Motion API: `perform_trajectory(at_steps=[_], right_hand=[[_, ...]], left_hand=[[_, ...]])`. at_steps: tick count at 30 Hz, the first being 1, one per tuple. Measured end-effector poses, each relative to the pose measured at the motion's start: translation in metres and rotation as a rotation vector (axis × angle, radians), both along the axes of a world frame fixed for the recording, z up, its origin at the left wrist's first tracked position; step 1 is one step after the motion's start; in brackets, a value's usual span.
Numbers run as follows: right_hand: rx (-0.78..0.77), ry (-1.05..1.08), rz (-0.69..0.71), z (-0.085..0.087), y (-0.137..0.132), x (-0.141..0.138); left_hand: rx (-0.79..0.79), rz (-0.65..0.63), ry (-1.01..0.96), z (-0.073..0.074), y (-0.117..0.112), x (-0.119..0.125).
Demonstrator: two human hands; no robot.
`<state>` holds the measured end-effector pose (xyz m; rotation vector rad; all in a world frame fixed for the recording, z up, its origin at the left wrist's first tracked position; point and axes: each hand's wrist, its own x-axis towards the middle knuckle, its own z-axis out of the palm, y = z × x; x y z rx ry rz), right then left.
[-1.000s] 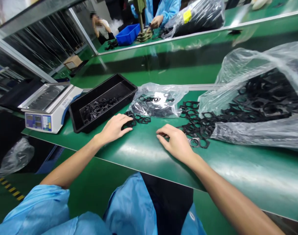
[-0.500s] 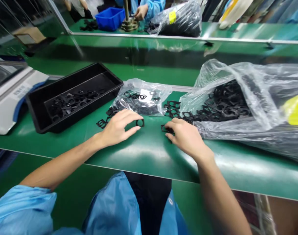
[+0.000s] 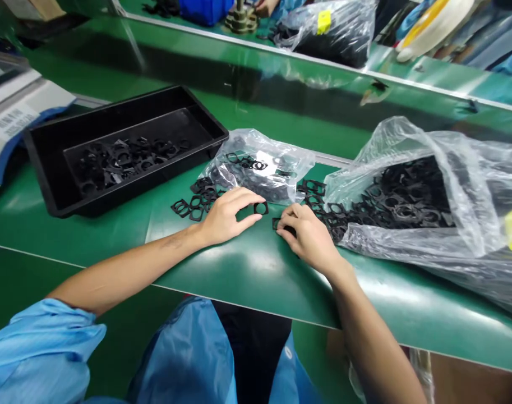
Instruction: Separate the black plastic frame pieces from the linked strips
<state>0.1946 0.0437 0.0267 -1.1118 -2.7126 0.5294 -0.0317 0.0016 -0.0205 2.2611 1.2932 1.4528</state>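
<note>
My left hand (image 3: 230, 216) pinches a small black plate with a round hole (image 3: 262, 208) between thumb and fingertips, just above the green tabletop (image 3: 222, 264). Close to its right, my right hand (image 3: 307, 233) is closed on another black plate (image 3: 276, 223), whose left edge sticks out past the fingers. Several loose black plates (image 3: 197, 201) lie beyond my left wrist. More of them (image 3: 314, 191) spread beyond my right hand, out of the mouth of a large clear plastic bag (image 3: 470, 196). A smaller clear bag (image 3: 281, 154) with black parts lies between these two groups.
A black tray (image 3: 133, 199) holding a heap of black plates stands at the left, beside a white and blue device (image 3: 24, 106). Across a low green divider, a co-worker's hand (image 3: 266, 7), a blue bin (image 3: 205, 10) and another filled bag (image 3: 327, 39) show.
The view has tilted and shifted. My hands have drawn closer together, the left moving right with its plate and the right slightly left with its own.
</note>
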Motion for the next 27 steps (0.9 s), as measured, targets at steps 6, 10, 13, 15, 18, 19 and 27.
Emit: perform_trajectory(at_steps=[6,10,13,15,18,19,27], right_hand=[[-0.178,0.567,-0.185,-0.006,0.001,0.004],[-0.504,0.824,-0.344,-0.003,-0.007,-0.001],[-0.779,0.919,-0.357,-0.004,-0.015,-0.007],[-0.906,0.963,-0.355,-0.006,-0.018,-0.011],[-0.957,0.986,-0.385,-0.008,-0.019,-0.013],[-0.952,0.985,-0.399,-0.008,-0.018,-0.013],[-0.973,0.994,-0.422,-0.009,-0.016,-0.012]], left_hand=[[-0.002,-0.042,0.005,0.002,-0.006,0.007],[0.014,-0.071,0.008,0.004,-0.011,0.009],[0.008,-0.1,0.014,0.005,-0.013,0.011],[0.003,-0.116,0.012,0.004,-0.014,0.011],[0.0,-0.122,0.002,0.004,-0.015,0.013],[-0.001,-0.123,0.0,0.004,-0.016,0.013],[-0.018,-0.095,-0.007,0.007,-0.016,0.012]])
